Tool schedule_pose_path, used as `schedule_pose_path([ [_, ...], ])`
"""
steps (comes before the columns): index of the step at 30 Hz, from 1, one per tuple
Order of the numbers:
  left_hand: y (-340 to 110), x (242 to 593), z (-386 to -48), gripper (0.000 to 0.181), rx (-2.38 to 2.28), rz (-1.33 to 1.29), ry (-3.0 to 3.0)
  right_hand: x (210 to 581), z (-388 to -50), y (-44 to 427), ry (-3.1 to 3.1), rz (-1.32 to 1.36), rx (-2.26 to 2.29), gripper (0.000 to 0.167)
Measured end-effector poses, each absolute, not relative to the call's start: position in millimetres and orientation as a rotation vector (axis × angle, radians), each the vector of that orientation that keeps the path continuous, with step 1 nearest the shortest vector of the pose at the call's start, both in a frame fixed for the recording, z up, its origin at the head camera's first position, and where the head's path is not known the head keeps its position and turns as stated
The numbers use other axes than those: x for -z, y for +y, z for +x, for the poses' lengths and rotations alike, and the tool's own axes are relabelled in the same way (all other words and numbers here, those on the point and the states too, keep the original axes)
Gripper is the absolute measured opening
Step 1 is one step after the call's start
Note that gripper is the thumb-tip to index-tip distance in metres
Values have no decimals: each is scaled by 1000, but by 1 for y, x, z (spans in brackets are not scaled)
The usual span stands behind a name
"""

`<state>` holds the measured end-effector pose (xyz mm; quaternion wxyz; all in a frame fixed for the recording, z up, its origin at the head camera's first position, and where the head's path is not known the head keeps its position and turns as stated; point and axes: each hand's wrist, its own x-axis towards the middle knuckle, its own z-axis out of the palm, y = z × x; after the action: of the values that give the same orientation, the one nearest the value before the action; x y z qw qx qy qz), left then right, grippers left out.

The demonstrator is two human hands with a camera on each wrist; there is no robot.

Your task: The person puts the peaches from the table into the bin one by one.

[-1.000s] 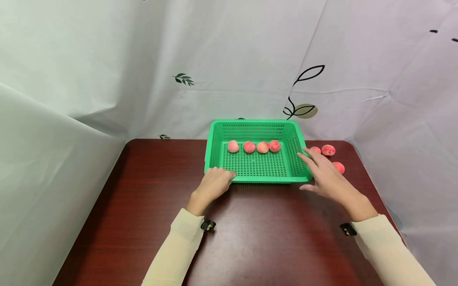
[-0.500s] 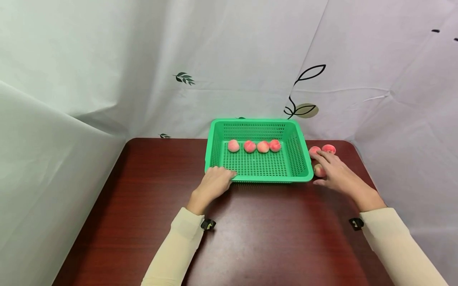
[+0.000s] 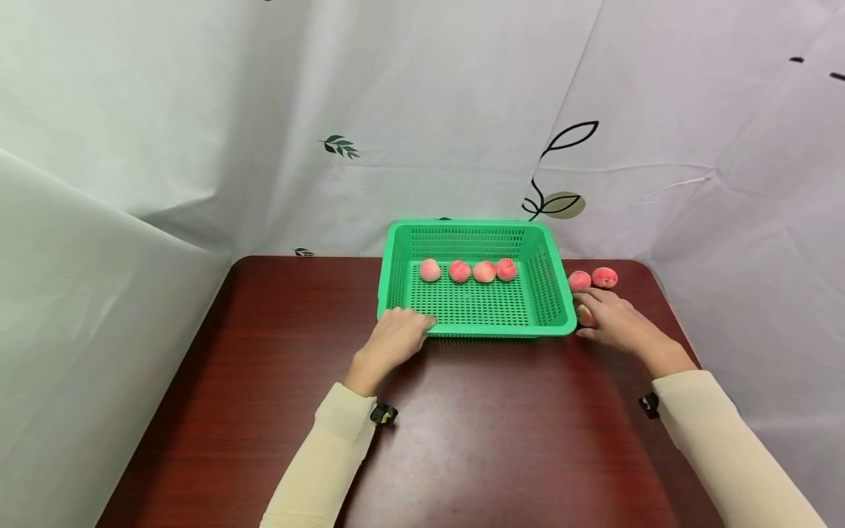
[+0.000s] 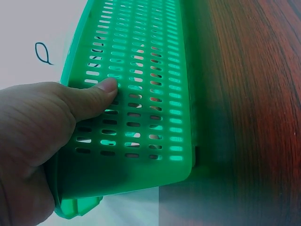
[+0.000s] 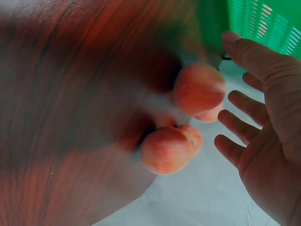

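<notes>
A green plastic basket (image 3: pixel 475 330) with slotted walls stands at the back of the table, with several peaches (image 3: pixel 459 271) in a row on its floor. At its front left corner my left hand (image 3: pixel 396 337) grips the rim; in the left wrist view the thumb (image 4: pixel 96 98) lies against the outer wall. Right of the basket, my right hand (image 3: pixel 614 319) is spread over a peach (image 3: pixel 585 315) and partly covers it. In the right wrist view its fingers (image 5: pixel 244 127) are extended and apart from the near peach (image 5: pixel 200 89).
Two more peaches (image 3: pixel 579 281) (image 3: pixel 604 277) lie behind the right hand, near the back right corner of the dark red table (image 3: pixel 277 330). White printed cloth (image 3: pixel 422 110) hangs behind and at both sides.
My right hand has moved from the basket's front right corner rightward to the peach beside it. The left hand and basket have stayed in place.
</notes>
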<state>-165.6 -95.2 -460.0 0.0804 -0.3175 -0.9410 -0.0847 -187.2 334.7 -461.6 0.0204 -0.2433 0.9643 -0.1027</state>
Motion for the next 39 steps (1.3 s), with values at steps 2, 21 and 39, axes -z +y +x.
schedule_pose_path([
  [2, -95, 461, -166, 41, 257, -951, -2817, 465, -190, 335, 2979, -777, 313, 68],
  [21, -94, 460, -166, 38, 237, -941, -2835, 481, -201, 337, 2939, -807, 194, 56],
  [39, -94, 461, -166, 37, 196, -935, -2828, 489, -202, 338, 2948, -966, 296, 38],
])
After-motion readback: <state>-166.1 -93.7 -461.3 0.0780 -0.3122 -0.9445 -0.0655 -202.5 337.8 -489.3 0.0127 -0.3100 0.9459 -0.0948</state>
